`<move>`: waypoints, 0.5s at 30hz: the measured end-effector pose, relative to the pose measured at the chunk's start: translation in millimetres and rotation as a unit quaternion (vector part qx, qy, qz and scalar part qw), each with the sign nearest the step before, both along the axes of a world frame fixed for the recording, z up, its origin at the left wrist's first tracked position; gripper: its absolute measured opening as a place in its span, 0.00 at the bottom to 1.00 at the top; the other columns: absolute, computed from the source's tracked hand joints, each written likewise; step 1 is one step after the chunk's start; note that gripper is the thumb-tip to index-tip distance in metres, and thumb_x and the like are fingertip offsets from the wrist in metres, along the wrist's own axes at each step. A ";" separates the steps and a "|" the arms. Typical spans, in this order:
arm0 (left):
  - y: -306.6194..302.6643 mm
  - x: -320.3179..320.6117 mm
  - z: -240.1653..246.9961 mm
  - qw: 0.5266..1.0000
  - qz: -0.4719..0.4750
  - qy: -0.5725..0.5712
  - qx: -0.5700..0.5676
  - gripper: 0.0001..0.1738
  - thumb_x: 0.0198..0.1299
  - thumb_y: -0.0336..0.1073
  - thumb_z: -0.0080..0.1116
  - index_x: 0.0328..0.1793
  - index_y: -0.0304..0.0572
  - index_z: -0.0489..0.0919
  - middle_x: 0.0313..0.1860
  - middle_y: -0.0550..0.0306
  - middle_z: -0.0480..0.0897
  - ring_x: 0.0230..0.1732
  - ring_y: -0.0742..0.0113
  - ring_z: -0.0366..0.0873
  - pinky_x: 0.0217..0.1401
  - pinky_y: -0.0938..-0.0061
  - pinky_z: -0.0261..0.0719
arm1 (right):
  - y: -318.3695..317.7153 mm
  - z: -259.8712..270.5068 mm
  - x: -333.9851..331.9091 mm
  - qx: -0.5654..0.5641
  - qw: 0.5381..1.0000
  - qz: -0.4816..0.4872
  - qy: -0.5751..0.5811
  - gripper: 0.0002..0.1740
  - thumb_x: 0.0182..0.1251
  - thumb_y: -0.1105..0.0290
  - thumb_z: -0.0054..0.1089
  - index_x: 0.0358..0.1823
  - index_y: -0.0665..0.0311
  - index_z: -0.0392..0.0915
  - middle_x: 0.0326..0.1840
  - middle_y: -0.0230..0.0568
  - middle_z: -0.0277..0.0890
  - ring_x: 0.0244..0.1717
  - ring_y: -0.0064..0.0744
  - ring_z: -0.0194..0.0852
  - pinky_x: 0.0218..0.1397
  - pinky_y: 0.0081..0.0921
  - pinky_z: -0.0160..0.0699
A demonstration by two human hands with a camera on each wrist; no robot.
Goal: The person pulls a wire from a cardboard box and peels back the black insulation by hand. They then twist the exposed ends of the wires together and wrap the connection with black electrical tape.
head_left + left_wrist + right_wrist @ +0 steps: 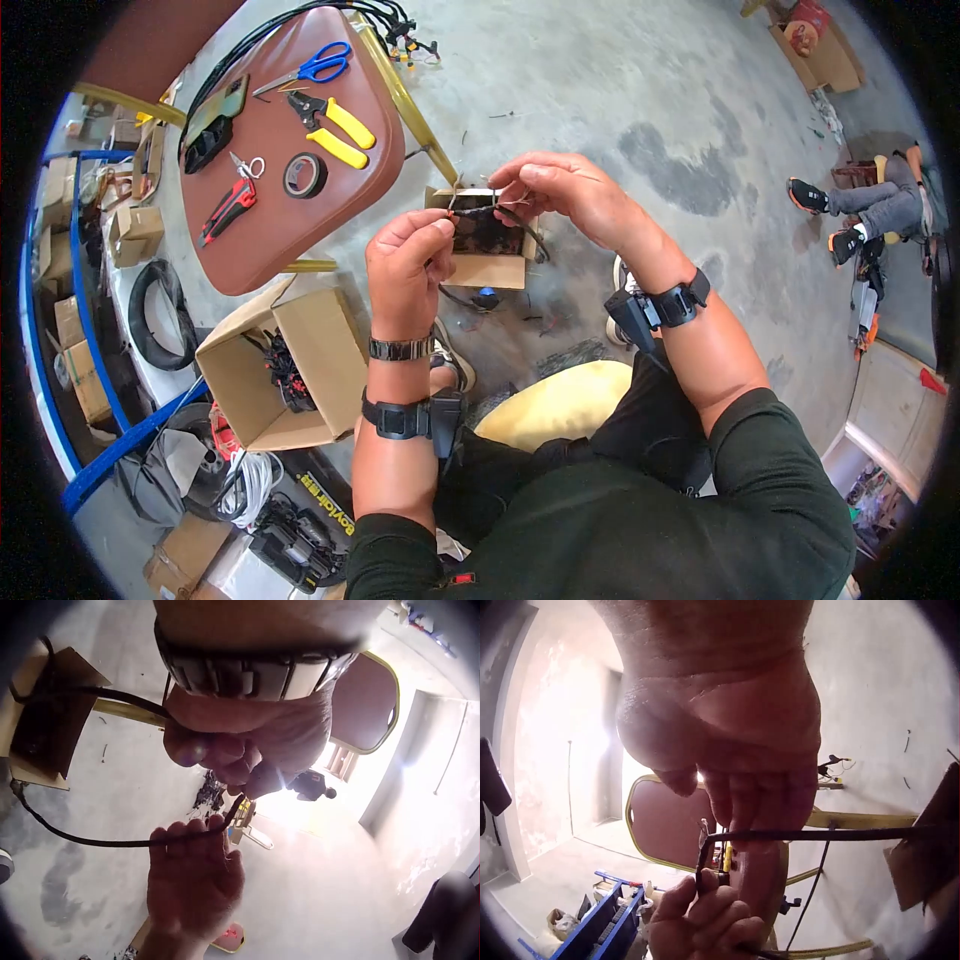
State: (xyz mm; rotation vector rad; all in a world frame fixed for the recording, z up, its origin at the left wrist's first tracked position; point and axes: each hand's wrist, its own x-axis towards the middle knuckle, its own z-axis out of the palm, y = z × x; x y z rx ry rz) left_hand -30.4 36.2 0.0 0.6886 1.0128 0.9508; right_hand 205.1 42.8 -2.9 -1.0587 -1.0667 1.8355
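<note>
A thin black cable (105, 842) runs between the two hands. My left hand (405, 265) pinches it between thumb and fingertips, close to a bend where fine bare wire ends (703, 831) stick out. At the right, my right hand (580, 200) has its fingers bent around the cable, which crosses them near their tips in the left wrist view. Light thin strands (515, 201) show by those fingertips in the head view. Both hands are held above an open cardboard box (488, 271), and the cable's loose part loops down beside it.
On a brown chair seat (265, 225) lie blue-handled scissors (325, 66), yellow-handled pliers (347, 125), black tape (305, 175), a red cutter (232, 208) and a phone. A larger carton (325, 350) stands lower left. Blue-framed shelving is at far left; another person sits far right.
</note>
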 end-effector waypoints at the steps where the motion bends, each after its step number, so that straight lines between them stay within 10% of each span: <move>1: 0.0 -0.6 -0.8 1.000 0.003 -0.005 0.007 0.07 0.62 0.28 0.59 0.42 0.32 0.82 0.19 0.66 0.73 0.16 0.80 0.61 0.20 0.81 0.58 | -1.2 1.4 -0.3 -0.009 1.000 -0.004 0.029 0.18 0.75 0.61 0.53 0.56 0.68 0.78 0.45 0.36 0.81 0.49 0.23 0.79 0.53 0.22 0.78; 15: -20.8 14.3 2.0 1.000 -0.016 0.015 0.005 0.10 0.63 0.30 0.61 0.47 0.31 0.82 0.21 0.66 0.74 0.17 0.80 0.63 0.20 0.82 0.59 | -24.9 17.8 -6.8 0.095 0.979 -0.045 -0.173 0.13 0.67 0.66 0.65 0.46 0.68 0.82 0.34 0.31 0.81 0.37 0.18 0.74 0.41 0.21 0.75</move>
